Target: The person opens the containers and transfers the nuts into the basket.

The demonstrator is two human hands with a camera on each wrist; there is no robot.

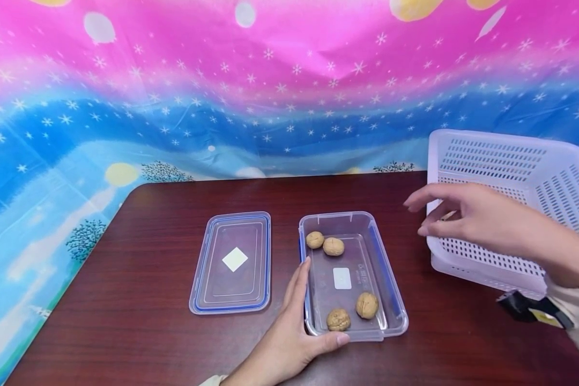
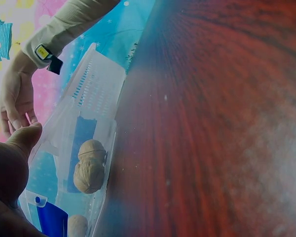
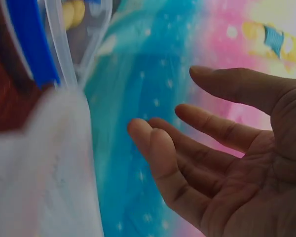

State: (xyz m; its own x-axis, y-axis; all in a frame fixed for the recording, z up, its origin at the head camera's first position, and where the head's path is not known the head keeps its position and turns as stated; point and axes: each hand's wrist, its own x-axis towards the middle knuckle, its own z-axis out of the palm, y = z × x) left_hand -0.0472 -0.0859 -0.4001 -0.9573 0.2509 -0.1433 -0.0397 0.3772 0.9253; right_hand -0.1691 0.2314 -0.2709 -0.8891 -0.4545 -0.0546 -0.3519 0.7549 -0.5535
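Note:
A clear plastic food container (image 1: pixel 366 241) with blue edging stands without its lid on the table. Several walnuts (image 1: pixel 367 305) lie inside: two near its far left corner, two near the front. My left hand (image 1: pixel 289 332) rests against the near left corner, fingers stretched along the left side and thumb along the front rim. In the left wrist view, two walnuts (image 2: pixel 90 168) show through the container wall. My right hand (image 1: pixel 482 217) hovers over the left rim of a white slotted basket (image 1: pixel 492 161). Its fingers are loosely bent with nothing between them, as the right wrist view shows.
Left of the container, its clear lid (image 1: pixel 243 236) with a blue seal and a white label lies flat. The dark red wooden table (image 1: pixel 140 268) meets a colourful printed cloth (image 1: pixel 280 86) at the back. The basket occupies the right side.

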